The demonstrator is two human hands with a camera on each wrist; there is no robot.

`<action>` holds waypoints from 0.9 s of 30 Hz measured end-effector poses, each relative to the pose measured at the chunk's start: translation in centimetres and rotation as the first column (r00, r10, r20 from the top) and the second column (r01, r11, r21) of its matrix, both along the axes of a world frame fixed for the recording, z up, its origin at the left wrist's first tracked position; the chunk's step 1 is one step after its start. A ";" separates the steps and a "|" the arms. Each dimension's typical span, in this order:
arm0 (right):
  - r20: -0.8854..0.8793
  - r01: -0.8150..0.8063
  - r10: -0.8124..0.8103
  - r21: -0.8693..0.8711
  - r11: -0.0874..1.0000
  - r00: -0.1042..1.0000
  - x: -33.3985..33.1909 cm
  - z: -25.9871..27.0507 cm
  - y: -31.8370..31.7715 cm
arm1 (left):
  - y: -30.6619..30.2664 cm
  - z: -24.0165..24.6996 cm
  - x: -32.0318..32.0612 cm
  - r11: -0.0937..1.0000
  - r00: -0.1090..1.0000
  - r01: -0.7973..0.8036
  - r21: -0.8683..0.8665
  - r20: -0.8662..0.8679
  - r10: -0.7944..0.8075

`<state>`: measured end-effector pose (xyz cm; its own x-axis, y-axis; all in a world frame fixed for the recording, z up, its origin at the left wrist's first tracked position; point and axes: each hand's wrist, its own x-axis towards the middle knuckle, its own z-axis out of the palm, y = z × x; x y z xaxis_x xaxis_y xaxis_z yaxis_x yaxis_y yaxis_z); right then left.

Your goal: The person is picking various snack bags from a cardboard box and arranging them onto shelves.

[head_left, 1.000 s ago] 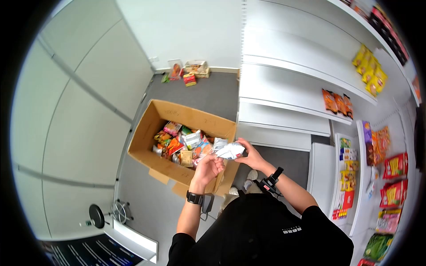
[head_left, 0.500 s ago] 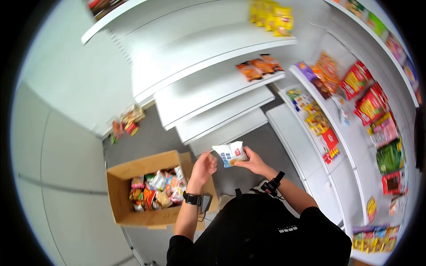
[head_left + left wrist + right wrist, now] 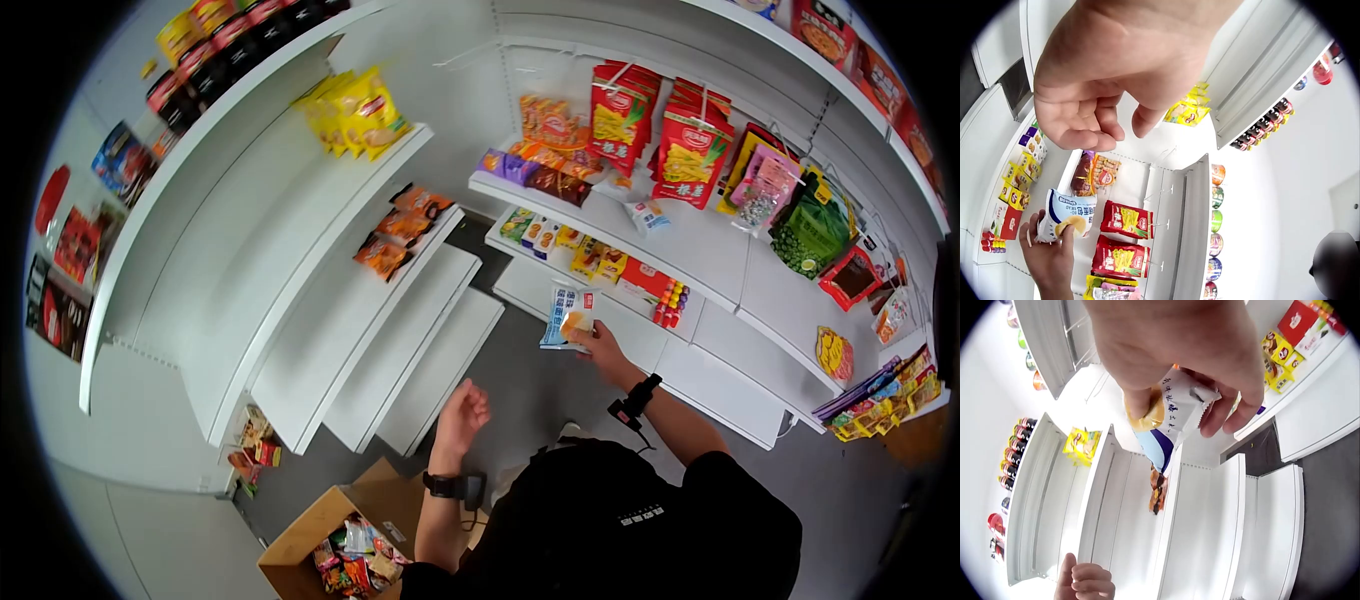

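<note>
A white and light-blue snack bag (image 3: 568,317) is pinched at its lower edge by the right hand (image 3: 606,357), in front of the lower shelves. The right wrist view has the thumb on one face of the bag (image 3: 1169,409) and fingers behind it. Apart from it, lower and to the left, the left hand (image 3: 462,418) holds nothing, its fingers loosely curled. Close up in the left wrist view, that hand (image 3: 1116,69) has a gap between thumb and fingers, with the held bag (image 3: 1067,215) beyond it.
A cardboard box (image 3: 318,522) of mixed snacks stands at the lower left. Yellow bags (image 3: 352,112) and orange packets (image 3: 402,230) sit on the left shelves. Red bags (image 3: 692,150) hang above the right shelf, where a small white-blue packet (image 3: 648,216) lies.
The view has turned right toward the stocked shelves, leaving the box at the lower left. The right hand has carried the bag away from the box; the left hand is now farther from it.
</note>
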<state>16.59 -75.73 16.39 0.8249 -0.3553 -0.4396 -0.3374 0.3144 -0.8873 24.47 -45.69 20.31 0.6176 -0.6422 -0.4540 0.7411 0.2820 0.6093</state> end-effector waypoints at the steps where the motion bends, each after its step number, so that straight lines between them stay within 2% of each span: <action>1: -0.004 0.026 -0.026 0.004 1.000 1.000 0.1 0.3 -1.5 | -1.5 -0.2 0.3 1.000 1.000 0.002 -0.007 -0.007 -0.002; 7: 0.029 0.186 -0.191 0.135 0.973 0.981 1.2 0.1 -8.1 | -8.5 -1.1 1.8 0.990 0.990 0.140 0.005 0.005 -0.140; 9: 0.023 0.240 -0.248 0.169 0.956 0.969 1.5 0.6 -9.8 | -10.3 -0.7 2.1 0.990 0.990 0.138 -0.003 -0.034 -0.139; 15: -0.019 0.337 -0.351 0.331 0.882 0.936 4.3 -1.9 -12.9 | -12.6 -2.6 5.3 0.977 0.977 0.201 0.075 -0.083 -0.195; 19: -0.055 0.362 -0.362 0.282 0.889 0.931 7.6 -1.9 -14.5 | -14.9 -3.7 9.0 0.962 0.960 0.272 0.017 -0.079 -0.270; 22: -0.090 0.379 -0.368 0.243 0.893 0.925 10.8 -2.2 -16.2 | -17.1 -3.8 12.0 0.955 0.960 0.275 0.109 -0.074 -0.268; 27: -0.123 0.480 -0.464 0.267 0.836 0.877 16.1 -3.3 -19.9 | -20.2 -3.6 18.3 0.937 0.943 0.331 0.112 -0.085 -0.323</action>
<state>32.69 -95.64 13.07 0.5625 -0.5507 -0.6167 -0.1264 0.6799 -0.7223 42.81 -65.86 16.67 0.3503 -0.7401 -0.5740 0.8182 -0.0565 0.5721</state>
